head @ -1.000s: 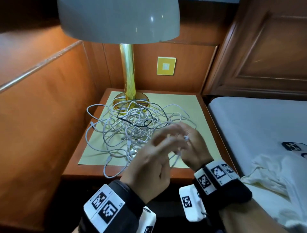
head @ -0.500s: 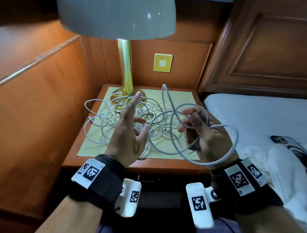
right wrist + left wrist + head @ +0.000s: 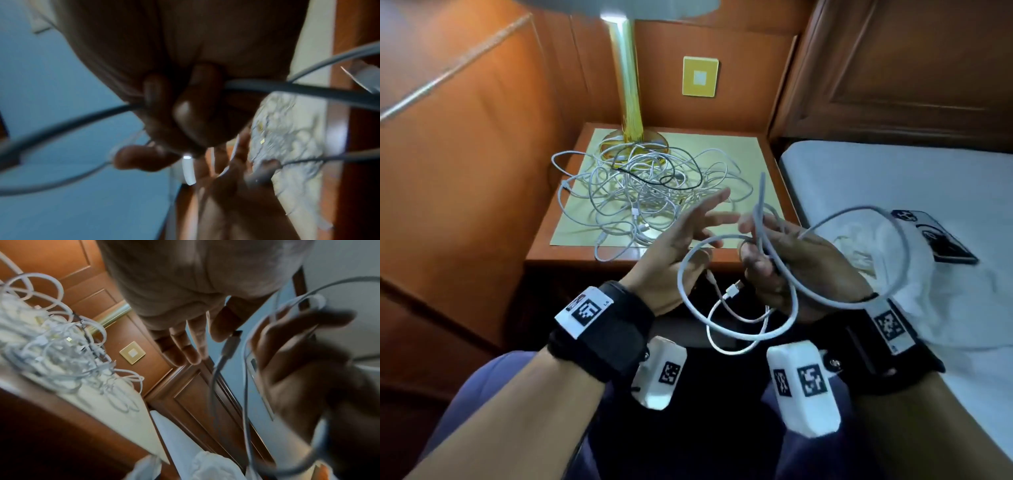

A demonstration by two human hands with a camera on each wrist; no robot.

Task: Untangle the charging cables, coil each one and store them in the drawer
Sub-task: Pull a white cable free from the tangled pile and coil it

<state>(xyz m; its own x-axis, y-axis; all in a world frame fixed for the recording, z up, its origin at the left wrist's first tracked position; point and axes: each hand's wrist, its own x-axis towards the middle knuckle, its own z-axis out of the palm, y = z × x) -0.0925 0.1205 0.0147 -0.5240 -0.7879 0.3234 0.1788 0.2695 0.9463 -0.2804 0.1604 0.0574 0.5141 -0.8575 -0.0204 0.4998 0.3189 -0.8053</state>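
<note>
My right hand has its fingers curled around one white cable, freed from the rest, pinching several strands where they cross; my left hand is spread flat just beside that pinch, holding nothing. From the grip, one big loop swings out to the right over the bed, smaller loops sag below toward my lap with a plug dangling just under my knuckles, and the other end sticks up above the fingers. The tangled pile lies beyond my left fingertips on the nightstand, apart from this cable as far as I can tell. To coil it well, I'd keep the right pinch firm as an anchor, have the left hand gather the wide outer loop in to match the small ones, and stack each turn into the same grip. The loose plug could snag a loop, so I'd tuck it last. I can't see the drawer from here.
</note>
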